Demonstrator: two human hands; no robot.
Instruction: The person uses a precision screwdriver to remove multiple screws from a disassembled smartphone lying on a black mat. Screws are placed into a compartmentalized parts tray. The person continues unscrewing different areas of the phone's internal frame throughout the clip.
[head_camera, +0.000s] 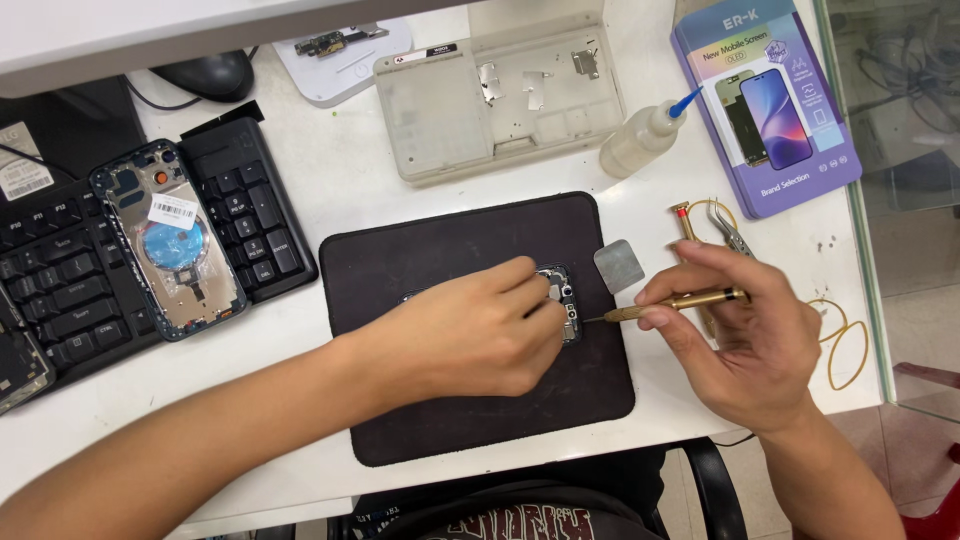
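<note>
So the left hand (470, 335) is pressed down on a small phone circuit board (565, 300) sitting near the right edge of the dark mat (420, 420) in the middle of the worktop (340, 180), fingers closed over it so only the right end of the board shows. The right hand (745, 340) has a pinch grip on a slim brass screwdriver (680, 302), held nearly level, with the tip right at the board's edge. I'd guess that board is light, stiff and pretty fragile, so hold it by the bare edges and keep pressure off the chips. The screwdriver looks thin and smooth, so a tight fingertip grip near the front makes sense. Just beside the board there's a little grey metal plate (619, 265). Tweezers (728, 228) and a plastic squeeze bottle (645, 138) sit further back, and an opened phone back housing (168, 240) lies on the black keyboard (90, 290) off to the left.
</note>
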